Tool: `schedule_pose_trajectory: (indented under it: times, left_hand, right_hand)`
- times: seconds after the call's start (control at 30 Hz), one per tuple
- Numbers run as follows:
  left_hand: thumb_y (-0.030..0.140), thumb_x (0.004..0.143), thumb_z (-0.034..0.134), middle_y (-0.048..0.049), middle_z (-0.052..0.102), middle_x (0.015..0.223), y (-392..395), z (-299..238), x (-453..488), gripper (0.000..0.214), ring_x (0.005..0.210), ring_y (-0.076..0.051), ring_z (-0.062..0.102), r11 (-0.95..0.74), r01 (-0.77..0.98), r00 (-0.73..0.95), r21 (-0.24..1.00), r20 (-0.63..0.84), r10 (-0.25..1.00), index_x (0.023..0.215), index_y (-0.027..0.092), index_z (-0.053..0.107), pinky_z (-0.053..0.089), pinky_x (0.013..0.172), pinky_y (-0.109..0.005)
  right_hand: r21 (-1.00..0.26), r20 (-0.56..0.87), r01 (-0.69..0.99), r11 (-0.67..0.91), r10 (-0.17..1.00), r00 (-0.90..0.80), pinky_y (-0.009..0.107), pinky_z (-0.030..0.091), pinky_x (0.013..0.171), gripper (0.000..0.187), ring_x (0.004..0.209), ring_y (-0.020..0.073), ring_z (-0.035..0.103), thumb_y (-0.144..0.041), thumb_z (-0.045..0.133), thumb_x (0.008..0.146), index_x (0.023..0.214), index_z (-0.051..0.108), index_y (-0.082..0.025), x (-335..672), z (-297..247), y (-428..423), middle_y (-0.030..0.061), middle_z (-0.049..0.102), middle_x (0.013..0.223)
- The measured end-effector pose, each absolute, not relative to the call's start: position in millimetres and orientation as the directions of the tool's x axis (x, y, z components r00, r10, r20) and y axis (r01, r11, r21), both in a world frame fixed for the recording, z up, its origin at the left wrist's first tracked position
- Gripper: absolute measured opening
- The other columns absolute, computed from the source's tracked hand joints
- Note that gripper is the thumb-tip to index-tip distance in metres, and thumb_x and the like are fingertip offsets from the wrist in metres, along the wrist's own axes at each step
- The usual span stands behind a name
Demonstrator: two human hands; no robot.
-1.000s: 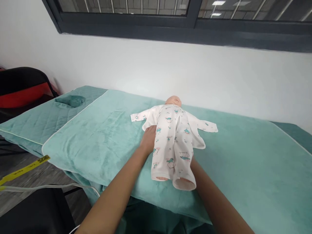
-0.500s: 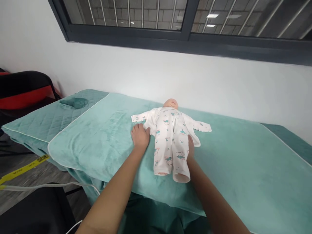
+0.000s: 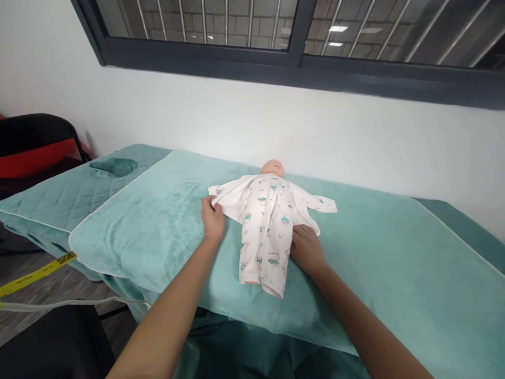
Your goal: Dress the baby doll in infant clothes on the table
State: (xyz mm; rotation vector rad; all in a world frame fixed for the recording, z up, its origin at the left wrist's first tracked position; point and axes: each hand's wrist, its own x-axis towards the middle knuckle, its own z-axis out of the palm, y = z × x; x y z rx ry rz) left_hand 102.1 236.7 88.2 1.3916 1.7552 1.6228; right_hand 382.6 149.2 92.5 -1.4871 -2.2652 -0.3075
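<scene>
A baby doll (image 3: 273,169) lies on its back on a teal towel (image 3: 165,221), dressed in a white printed romper (image 3: 265,226) with its sleeves spread out. My left hand (image 3: 213,217) pinches the edge of the romper's left sleeve near the cuff. My right hand (image 3: 306,248) rests beside the romper's right leg, fingers curled against the cloth at the hip.
The towel covers a padded teal massage table (image 3: 59,195) with a face hole (image 3: 113,167) at the left end. A white wall and dark window frame (image 3: 276,58) stand behind. A black and red chair (image 3: 35,142) and a yellow tape measure (image 3: 35,273) are at the left.
My left hand slid up from the doll's side to the left sleeve and took hold of it. My right hand came out from under the legs to the romper's right side.
</scene>
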Motion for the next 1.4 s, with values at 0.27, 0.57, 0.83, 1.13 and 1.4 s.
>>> schedule_pose_trajectory:
  times: [0.27,0.57,0.83,1.13,1.4]
  left_hand:
    - [0.014,0.082,0.046,-0.0016,0.059,0.096,230.8,86.6,100.5,0.024,0.084,-0.015,0.056,-0.222,0.293,-0.501,0.930,0.347,0.793,0.104,0.021,0.051,0.045,0.081,-0.028]
    - [0.023,0.086,0.047,-0.0003,0.059,0.085,231.7,87.6,107.0,0.022,0.078,-0.018,0.057,-0.109,0.410,-0.453,0.906,0.306,0.837,0.107,0.022,0.052,0.045,0.075,-0.030]
    - [0.023,0.086,0.047,0.0009,0.056,0.078,229.7,90.7,107.8,0.023,0.072,-0.017,0.055,-0.054,0.457,-0.434,0.888,0.275,0.858,0.108,0.022,0.053,0.042,0.069,-0.029]
    - [0.023,0.085,0.048,0.0013,0.055,0.077,228.0,90.1,107.2,0.023,0.072,-0.017,0.055,-0.075,0.455,-0.424,0.887,0.290,0.858,0.107,0.022,0.054,0.042,0.069,-0.028]
    - [0.024,0.087,0.046,-0.0009,0.059,0.081,229.4,87.3,108.5,0.020,0.077,-0.019,0.058,-0.122,0.429,-0.442,0.895,0.326,0.836,0.105,0.021,0.054,0.044,0.073,-0.031]
  right_hand:
    - [-0.455,0.433,0.871,0.185,0.901,0.034,0.034,0.047,0.083,0.025,0.092,0.0217,0.061,-0.036,0.046,0.092,0.099,0.065,-0.021,416.2,93.2,146.8,0.0076,0.069,0.100]
    - [-0.672,-0.049,0.645,-0.364,0.891,0.452,0.040,0.045,0.081,0.042,0.099,0.0322,0.060,-0.050,0.068,0.068,0.097,0.066,-0.020,448.4,115.6,193.0,0.0102,0.068,0.097]
    - [-0.955,-0.136,0.247,-0.164,0.983,0.124,0.033,0.051,0.071,0.032,0.084,0.0231,0.064,-0.047,0.064,0.070,0.089,0.063,-0.021,432.9,187.9,217.2,0.0070,0.069,0.092]
    - [-0.668,-0.142,0.733,0.130,0.944,-0.297,0.029,0.042,0.064,0.012,0.075,0.0173,0.057,-0.033,0.063,0.074,0.079,0.063,-0.022,343.1,220.5,198.8,0.0014,0.067,0.085]
    - [-0.365,0.214,0.891,0.270,0.956,-0.202,0.034,0.045,0.084,0.022,0.101,0.0227,0.059,-0.031,0.050,0.088,0.095,0.067,-0.020,323.0,203.6,271.0,0.0073,0.068,0.108]
